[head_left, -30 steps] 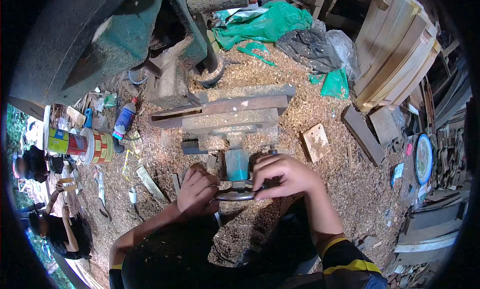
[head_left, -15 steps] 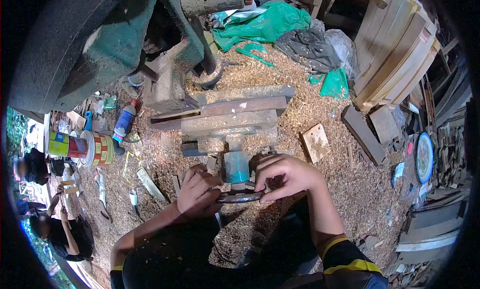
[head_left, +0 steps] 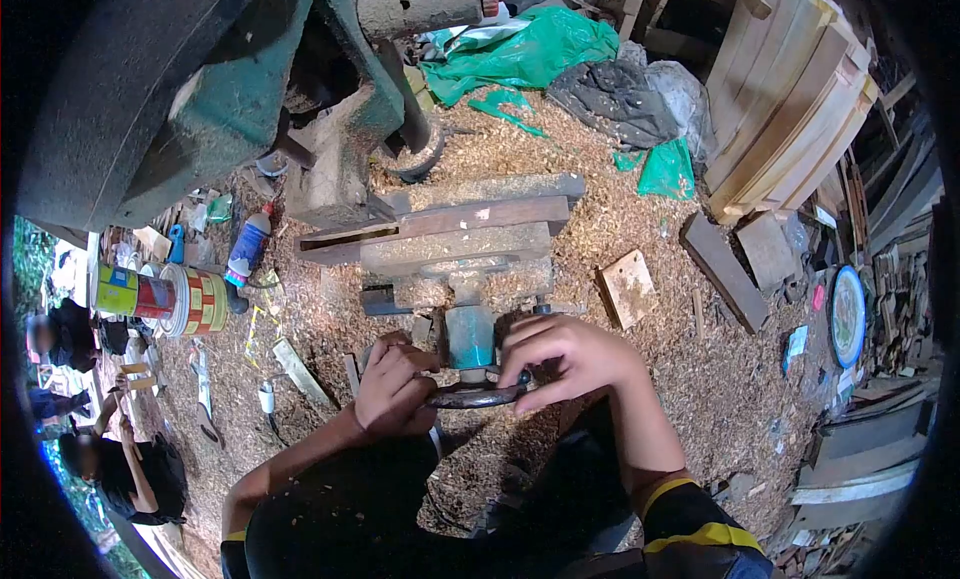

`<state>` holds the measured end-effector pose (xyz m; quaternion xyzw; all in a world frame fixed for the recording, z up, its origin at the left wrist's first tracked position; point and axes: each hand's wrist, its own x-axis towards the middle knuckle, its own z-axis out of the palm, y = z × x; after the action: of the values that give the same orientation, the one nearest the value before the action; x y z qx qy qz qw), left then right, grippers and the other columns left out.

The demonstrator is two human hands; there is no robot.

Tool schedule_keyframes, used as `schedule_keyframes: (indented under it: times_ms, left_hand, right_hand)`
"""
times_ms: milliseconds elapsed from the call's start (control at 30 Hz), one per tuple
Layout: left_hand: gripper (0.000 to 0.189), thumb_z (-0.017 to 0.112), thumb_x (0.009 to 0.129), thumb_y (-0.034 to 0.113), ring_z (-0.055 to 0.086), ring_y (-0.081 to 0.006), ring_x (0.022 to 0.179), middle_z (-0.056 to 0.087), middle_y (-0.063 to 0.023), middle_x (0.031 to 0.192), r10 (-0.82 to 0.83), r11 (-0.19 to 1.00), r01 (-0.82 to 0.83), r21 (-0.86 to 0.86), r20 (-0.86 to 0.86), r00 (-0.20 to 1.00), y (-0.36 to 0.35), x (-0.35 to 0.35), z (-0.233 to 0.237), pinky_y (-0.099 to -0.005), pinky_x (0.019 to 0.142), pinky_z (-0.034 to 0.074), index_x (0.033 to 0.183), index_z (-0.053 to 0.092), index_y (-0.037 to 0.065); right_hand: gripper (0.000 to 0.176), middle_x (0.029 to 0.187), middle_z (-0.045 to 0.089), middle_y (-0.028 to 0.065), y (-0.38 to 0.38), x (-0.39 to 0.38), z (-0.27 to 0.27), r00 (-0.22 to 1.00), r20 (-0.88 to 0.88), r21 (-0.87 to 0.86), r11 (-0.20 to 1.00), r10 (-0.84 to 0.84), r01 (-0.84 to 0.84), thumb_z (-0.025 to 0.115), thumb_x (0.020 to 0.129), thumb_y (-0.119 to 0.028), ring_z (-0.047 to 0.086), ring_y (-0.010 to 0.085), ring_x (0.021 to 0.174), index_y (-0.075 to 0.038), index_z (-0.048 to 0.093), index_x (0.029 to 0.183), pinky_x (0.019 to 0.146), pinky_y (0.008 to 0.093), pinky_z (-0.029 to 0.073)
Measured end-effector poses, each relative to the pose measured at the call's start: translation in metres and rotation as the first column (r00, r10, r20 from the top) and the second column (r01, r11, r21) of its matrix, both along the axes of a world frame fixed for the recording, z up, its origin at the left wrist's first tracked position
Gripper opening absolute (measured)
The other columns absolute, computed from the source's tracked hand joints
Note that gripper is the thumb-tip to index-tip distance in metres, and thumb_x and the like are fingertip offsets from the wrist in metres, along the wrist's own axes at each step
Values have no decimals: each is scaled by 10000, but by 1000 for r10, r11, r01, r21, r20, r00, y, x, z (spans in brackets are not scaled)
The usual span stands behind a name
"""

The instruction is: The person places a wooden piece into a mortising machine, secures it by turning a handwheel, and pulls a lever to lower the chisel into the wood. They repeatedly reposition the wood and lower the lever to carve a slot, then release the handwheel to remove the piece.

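A dark metal handwheel (head_left: 474, 397) sits at the near end of a vise-like clamp with a teal cylinder (head_left: 470, 337). My left hand (head_left: 396, 384) has its fingers wrapped round the wheel's left side. At the right side, my right hand (head_left: 568, 357) pinches the rim near a small knob, thumb below and fingers above. Beyond the cylinder, the sawdust-covered clamp body (head_left: 455, 251) lies against a long reddish-brown wooden piece (head_left: 480, 217).
A green machine (head_left: 230, 109) rises at the upper left. Wood shavings cover the floor, with a wood block (head_left: 628, 287), a dark plank (head_left: 724, 271), a bottle (head_left: 248, 247) and paint buckets (head_left: 192, 299). Two people (head_left: 130, 474) (head_left: 68, 334) are at the far left.
The right hand's fingers have shifted slightly at the wheel's rim, and the knob there shows more. The left hand stays on the wheel. The whole view has shifted slightly.
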<state>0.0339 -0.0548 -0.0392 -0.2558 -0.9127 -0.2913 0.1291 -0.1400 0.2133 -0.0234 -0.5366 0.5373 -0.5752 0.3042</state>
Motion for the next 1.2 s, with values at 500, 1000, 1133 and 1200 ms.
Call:
schedule_keyframes:
  times_ms: [500, 1000, 1133, 1200]
  left_hand:
    - [459, 866, 593, 313, 644, -290, 965, 652, -99, 1075, -40, 999, 41, 11, -42, 998, -4, 0, -4, -575, 963, 480, 942, 683, 79]
    - [390, 878, 641, 265, 646, -307, 1018, 667, -113, 1147, 1, 1000, -2, 16, 22, 1000, -2, 4, -3, -579, 990, 470, 921, 701, 59]
    - [382, 867, 660, 243, 647, -312, 1012, 668, -125, 1138, -57, 998, 57, -9, 1, 998, -1, 1, 0, -578, 995, 469, 937, 687, 50]
    - [374, 846, 683, 264, 643, -314, 994, 667, -124, 1129, -39, 998, 36, 58, 47, 998, -4, 7, -18, -577, 995, 471, 939, 676, 51]
  right_hand:
    - [215, 875, 718, 70, 2, -3, -6, 996, -23, 47, 995, 86, -85, 899, 823, -149, 674, 268, 824, -51, 755, 950, 713, 381, 503]
    - [164, 885, 743, 71, 6, -6, -6, 997, 66, 21, 999, 47, -48, 875, 848, -151, 691, 245, 836, -57, 786, 949, 749, 373, 530]
    - [155, 911, 763, 65, 8, -9, -21, 993, 68, 79, 991, 101, -106, 878, 843, -163, 689, 239, 843, -62, 797, 929, 764, 362, 530]
    - [171, 907, 764, 66, 7, -9, -10, 998, 10, 69, 996, 59, -60, 883, 837, -180, 684, 238, 845, -61, 796, 924, 769, 362, 529]
